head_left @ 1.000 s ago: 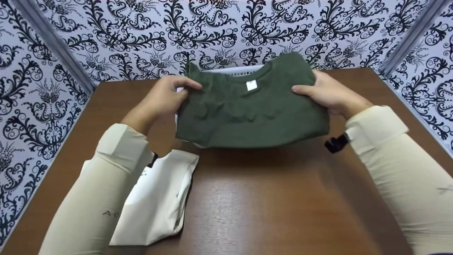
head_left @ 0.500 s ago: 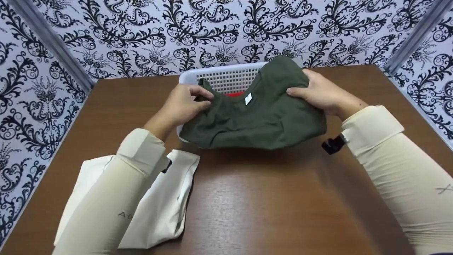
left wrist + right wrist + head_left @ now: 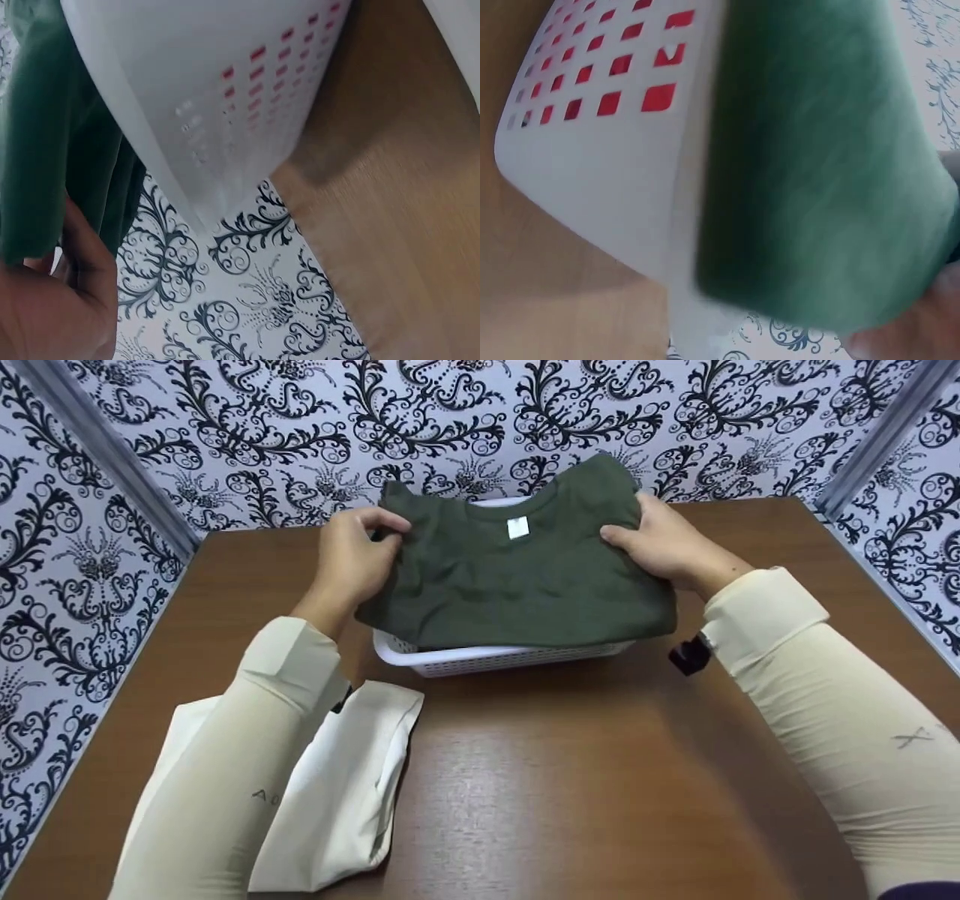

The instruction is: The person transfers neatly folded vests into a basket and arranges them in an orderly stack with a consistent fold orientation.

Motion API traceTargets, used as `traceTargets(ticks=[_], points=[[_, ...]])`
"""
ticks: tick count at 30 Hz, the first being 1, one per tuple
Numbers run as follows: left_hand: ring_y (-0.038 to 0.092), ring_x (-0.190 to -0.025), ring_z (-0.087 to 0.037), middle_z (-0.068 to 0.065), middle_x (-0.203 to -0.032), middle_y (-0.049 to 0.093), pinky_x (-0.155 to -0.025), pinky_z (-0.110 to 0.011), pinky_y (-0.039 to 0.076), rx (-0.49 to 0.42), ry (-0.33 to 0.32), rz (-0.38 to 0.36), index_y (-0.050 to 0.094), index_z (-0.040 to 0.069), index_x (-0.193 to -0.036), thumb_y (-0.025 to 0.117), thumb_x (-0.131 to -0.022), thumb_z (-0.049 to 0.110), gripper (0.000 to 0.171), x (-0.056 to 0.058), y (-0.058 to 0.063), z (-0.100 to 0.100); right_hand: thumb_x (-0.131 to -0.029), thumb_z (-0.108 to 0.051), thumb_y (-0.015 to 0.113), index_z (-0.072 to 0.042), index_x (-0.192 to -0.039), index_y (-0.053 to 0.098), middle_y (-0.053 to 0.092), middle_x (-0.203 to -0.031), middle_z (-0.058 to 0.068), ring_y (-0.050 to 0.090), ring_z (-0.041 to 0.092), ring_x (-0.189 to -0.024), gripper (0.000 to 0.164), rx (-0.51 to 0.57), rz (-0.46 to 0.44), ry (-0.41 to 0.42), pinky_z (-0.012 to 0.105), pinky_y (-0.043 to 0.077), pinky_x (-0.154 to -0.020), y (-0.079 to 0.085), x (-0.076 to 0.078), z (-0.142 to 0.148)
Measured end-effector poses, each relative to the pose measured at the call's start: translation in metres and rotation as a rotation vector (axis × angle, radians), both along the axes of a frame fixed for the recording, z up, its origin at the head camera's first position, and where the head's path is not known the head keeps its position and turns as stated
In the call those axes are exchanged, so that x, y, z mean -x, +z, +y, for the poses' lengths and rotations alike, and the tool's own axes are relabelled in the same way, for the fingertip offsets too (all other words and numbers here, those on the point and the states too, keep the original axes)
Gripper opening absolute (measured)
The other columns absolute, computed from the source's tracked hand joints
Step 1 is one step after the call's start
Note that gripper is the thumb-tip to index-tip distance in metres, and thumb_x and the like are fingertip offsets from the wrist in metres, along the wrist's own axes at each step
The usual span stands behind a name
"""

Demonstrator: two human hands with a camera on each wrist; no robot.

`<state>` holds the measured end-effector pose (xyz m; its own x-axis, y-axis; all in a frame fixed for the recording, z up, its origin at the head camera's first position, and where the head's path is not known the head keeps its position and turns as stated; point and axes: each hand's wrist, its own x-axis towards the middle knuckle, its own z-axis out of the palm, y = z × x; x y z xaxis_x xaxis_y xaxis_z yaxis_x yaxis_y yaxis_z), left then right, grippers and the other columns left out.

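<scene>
Spanning the white basket (image 3: 409,658) from left to right, a dark green shirt (image 3: 517,592) is held folded above it, the long axis running sideways across the scene. The neckline (image 3: 484,513) is pointed toward the far wall (image 3: 450,427), and below it a white label (image 3: 518,527) is turned upward. The straight near edge is set roughly parallel to the basket's near rim, which is left showing just below it. Whether the cloth is resting on that rim cannot be told.

By the left hand (image 3: 356,551), the shirt's far left part is pinched between thumb and fingers. By the right hand (image 3: 667,540), the right side is gripped with the thumb on top; the other fingers are mostly hidden by cloth. The far right corner is raised slightly farther than the left one.

Through the basket's slots, something red (image 3: 660,97) can be seen in the right wrist view. On the brown table (image 3: 570,787), nearer and to the left, a cream garment (image 3: 345,802) is partly covered from sight by the left sleeve (image 3: 217,780).
</scene>
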<state>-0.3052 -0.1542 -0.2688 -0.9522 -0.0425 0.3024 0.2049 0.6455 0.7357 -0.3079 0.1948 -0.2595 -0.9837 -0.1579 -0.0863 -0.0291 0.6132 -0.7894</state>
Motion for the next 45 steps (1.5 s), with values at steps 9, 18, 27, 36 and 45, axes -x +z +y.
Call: traceTargets(ticks=[9,18,27,36,45], points=[[0.060,-0.120,-0.026,-0.009,-0.119,0.070,-0.105,-0.040,0.044,0.157,0.056,-0.027,0.074,0.010,-0.101,0.056,-0.090,0.002,0.023,0.006,0.001,-0.003,-0.104,-0.025,0.042,0.010,-0.146,0.019,0.047,-0.137,0.042,0.049,0.055,-0.127,0.059,-0.570,0.143,0.047,0.062,0.041,-0.105,-0.013,0.023,-0.019],[0.061,-0.116,-0.033,-0.009,-0.121,0.069,-0.099,-0.047,0.048,0.299,0.102,-0.147,0.073,0.014,-0.102,0.052,-0.092,0.006,0.024,0.007,0.004,0.007,-0.101,-0.018,0.044,0.014,-0.133,0.032,0.060,-0.119,0.039,0.062,0.056,-0.103,0.047,-0.755,0.165,0.054,0.066,0.050,-0.083,-0.030,0.028,-0.031],[0.063,-0.109,-0.032,-0.009,-0.117,0.068,-0.094,-0.047,0.051,0.380,0.073,-0.197,0.072,0.014,-0.098,0.052,-0.088,0.003,0.025,0.005,0.001,0.016,-0.100,-0.013,0.044,0.020,-0.129,0.043,0.063,-0.112,0.040,0.065,0.055,-0.096,0.044,-0.821,0.275,-0.010,0.065,0.054,-0.078,-0.051,0.027,-0.035],[0.064,-0.106,-0.032,-0.010,-0.115,0.069,-0.091,-0.049,0.052,0.439,0.077,-0.258,0.071,0.015,-0.097,0.059,-0.086,0.005,0.019,0.006,-0.002,0.026,-0.098,0.000,0.040,0.010,-0.112,0.051,0.069,-0.097,0.032,0.070,0.049,-0.084,0.020,-0.903,0.469,-0.099,0.058,0.058,-0.068,-0.061,0.029,-0.040],[0.066,-0.109,-0.040,-0.017,-0.116,0.070,-0.088,-0.055,0.055,0.639,0.064,-0.260,0.069,0.008,-0.102,0.056,-0.093,0.011,0.016,0.004,-0.017,0.036,-0.099,-0.004,0.041,0.001,-0.105,0.046,0.069,-0.083,0.024,0.069,0.037,-0.071,0.009,-1.106,0.486,-0.072,0.042,0.043,-0.047,-0.060,0.033,-0.041]])
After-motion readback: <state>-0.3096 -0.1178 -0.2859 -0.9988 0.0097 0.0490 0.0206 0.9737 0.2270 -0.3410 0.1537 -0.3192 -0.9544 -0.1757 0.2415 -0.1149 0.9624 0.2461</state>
